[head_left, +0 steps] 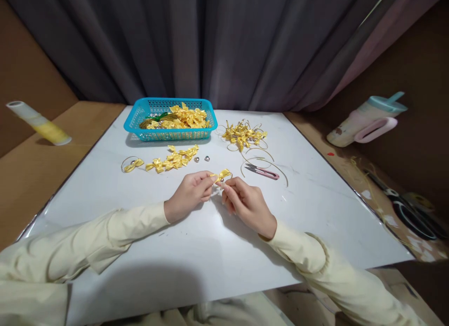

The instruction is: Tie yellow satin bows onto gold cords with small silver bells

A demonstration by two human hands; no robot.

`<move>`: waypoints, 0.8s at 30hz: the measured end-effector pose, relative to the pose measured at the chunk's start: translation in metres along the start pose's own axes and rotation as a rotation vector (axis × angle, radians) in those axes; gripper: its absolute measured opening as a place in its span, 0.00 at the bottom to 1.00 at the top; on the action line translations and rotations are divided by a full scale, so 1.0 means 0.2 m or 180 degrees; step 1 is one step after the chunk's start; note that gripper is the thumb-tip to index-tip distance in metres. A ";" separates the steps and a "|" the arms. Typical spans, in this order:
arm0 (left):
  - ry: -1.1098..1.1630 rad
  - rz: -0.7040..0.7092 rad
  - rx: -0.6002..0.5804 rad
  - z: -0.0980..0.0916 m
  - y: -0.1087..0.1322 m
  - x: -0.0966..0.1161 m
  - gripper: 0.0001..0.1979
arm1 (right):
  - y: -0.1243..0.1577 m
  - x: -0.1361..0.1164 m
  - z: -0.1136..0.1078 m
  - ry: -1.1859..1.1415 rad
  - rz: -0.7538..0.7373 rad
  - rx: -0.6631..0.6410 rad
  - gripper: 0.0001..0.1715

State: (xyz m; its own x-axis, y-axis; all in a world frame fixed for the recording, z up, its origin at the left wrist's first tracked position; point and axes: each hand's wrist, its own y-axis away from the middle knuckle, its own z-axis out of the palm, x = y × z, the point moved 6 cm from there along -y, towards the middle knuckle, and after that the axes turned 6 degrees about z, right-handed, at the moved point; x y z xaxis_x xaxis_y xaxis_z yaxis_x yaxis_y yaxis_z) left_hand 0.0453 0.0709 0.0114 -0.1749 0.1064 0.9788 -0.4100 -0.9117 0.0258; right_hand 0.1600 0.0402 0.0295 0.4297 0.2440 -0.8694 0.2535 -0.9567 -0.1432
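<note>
Between my hands, a little above the white board, is a yellow ribbon bow [223, 174] with a small silver bell at its middle. My left hand [192, 193] pinches the bow's left side. The closed fingers of my right hand [247, 202] grip thin gold cord [230, 177] at the bow's right side; the exact hold is partly hidden by the fingertips. Just behind my left hand lie two small silver bells [206, 158] and a row of loose yellow bows [173, 160]. Farther left sits a bow with a cord loop [133, 164].
A blue basket [168, 137] of bows and bells stands at the back. Right of it are a pile of corded bows [243, 135], cord pieces [283, 171] and thread snips [262, 171]. A tumbler [365, 120], black scissors [409, 216] and a ribbon roll [42, 124] flank the board [168, 274].
</note>
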 end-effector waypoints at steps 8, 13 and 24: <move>0.0047 0.0027 -0.0038 0.00 0.00 0.01 0.15 | 0.00 -0.01 0.00 -0.0069 0.0044 0.0058 0.11; 0.0048 0.0057 -0.0026 0.01 0.01 0.02 0.15 | 0.00 -0.01 0.00 -0.0230 0.0110 0.0060 0.12; 0.0294 -0.0135 -0.0012 0.01 0.01 0.01 0.12 | 0.01 -0.02 0.00 -0.0095 0.0065 0.0159 0.12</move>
State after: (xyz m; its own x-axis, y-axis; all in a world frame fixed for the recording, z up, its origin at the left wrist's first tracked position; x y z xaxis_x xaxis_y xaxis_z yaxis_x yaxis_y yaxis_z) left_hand 0.0461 0.0691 0.0137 -0.2390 0.1812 0.9539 -0.4221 -0.9042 0.0660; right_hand 0.1587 0.0382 0.0327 0.4080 0.2200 -0.8861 0.2009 -0.9684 -0.1479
